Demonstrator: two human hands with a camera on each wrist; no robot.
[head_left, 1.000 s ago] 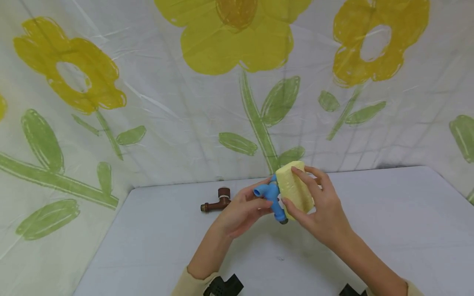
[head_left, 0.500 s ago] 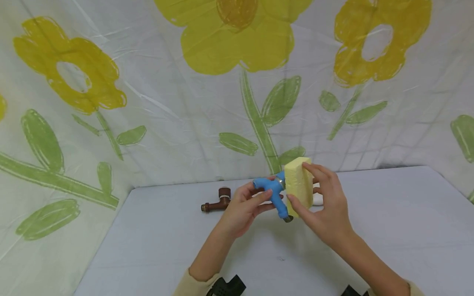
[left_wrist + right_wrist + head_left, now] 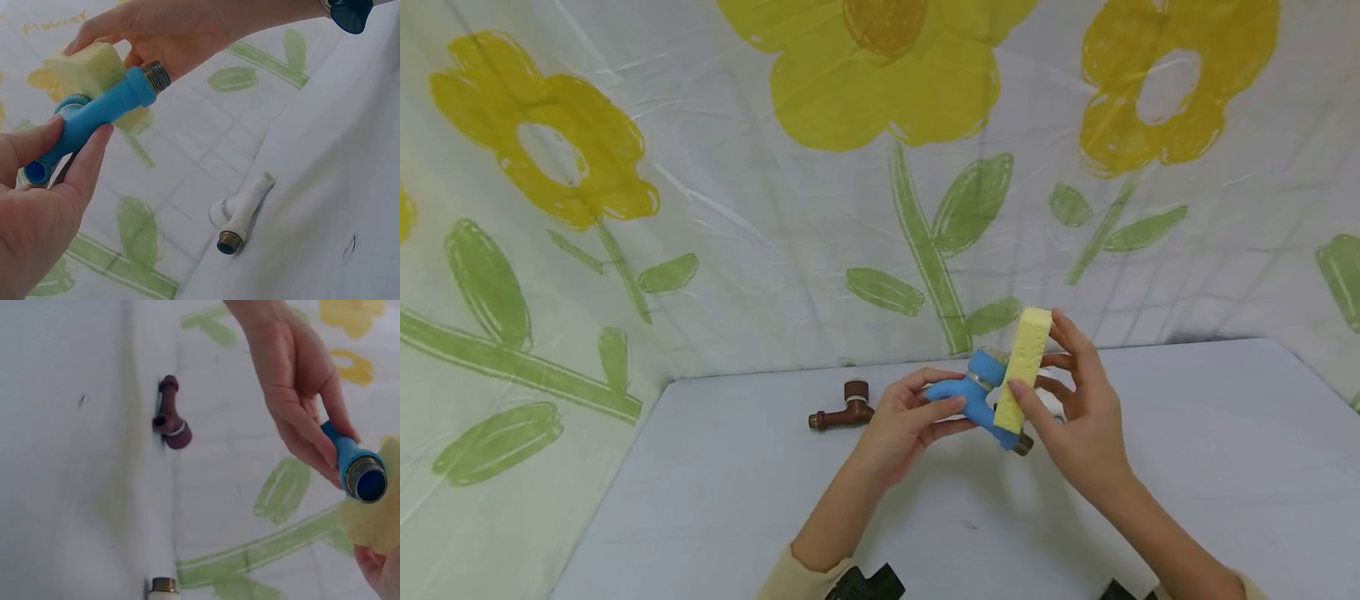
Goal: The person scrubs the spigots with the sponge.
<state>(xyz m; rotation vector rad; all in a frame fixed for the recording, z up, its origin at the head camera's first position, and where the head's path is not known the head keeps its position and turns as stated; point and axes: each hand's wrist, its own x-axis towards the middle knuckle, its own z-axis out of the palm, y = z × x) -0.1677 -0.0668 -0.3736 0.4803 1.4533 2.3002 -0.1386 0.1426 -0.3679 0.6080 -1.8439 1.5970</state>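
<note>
My left hand (image 3: pixel 904 427) pinches a blue plastic tap (image 3: pixel 976 400) between thumb and fingers, holding it up above the table. The tap has a ribbed round knob (image 3: pixel 987 365) and a threaded metal end (image 3: pixel 156 76) that points away from the left palm. With thumb and fingertips my right hand (image 3: pixel 1082 425) grips a pale yellow sponge (image 3: pixel 1026 367). The sponge stands on its narrow edge right against the tap's right side, overlapping its body in the head view. In the left wrist view the sponge (image 3: pixel 94 69) lies behind the tap.
On the white table (image 3: pixel 715 500), a brown tap (image 3: pixel 842 408) lies behind the left hand. A white tap (image 3: pixel 247 206) with a threaded brass end lies further right, mostly hidden by the right hand in the head view. A flower-printed sheet (image 3: pixel 760 275) hangs behind the table.
The blue tap has turned and shifted right, so its knob now shows. The sponge has moved right with the right hand and swung from its broad face to its narrow edge.
</note>
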